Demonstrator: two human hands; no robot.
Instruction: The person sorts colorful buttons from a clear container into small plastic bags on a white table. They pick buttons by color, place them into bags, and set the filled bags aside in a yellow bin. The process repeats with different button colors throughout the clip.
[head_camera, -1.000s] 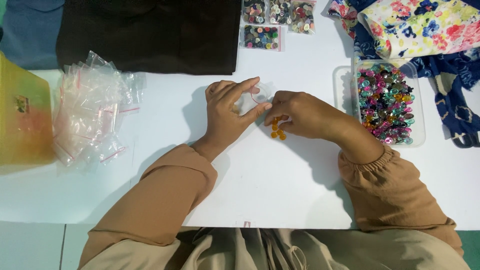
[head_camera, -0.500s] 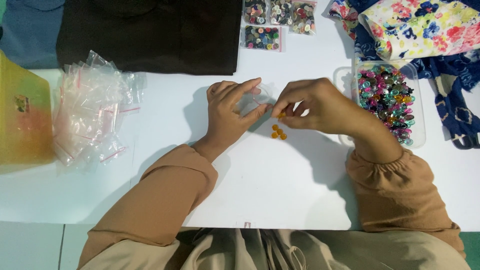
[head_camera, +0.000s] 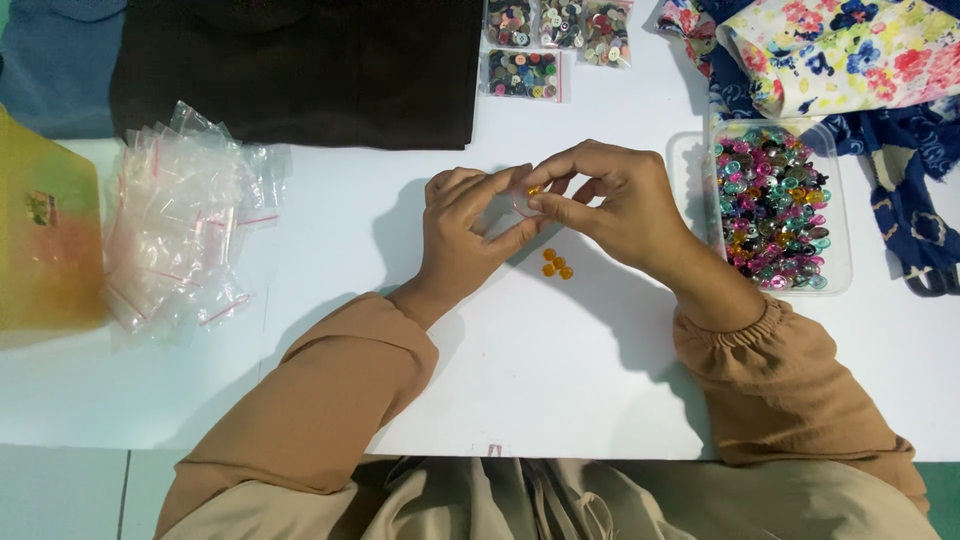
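Heaps of clear plastic zip bags (head_camera: 185, 225) lie left, a clear tray of multicoloured buttons (head_camera: 775, 205) right; left hand (head_camera: 465, 235) and right hand (head_camera: 610, 205) fingers pinch a small clear bag (head_camera: 522, 200) above three loose orange buttons (head_camera: 556, 264) on the white bench (head_camera: 540, 380).

A single head-worn camera looks almost straight down from above the person's own lap onto a white table (head_camera: 560, 400). The view faces away from the body: sleeves enter from the bottom edge, and both hands meet near the centre, fairly close. The table's far edge, with dark cloth (head_camera: 300, 70), lies along the top.
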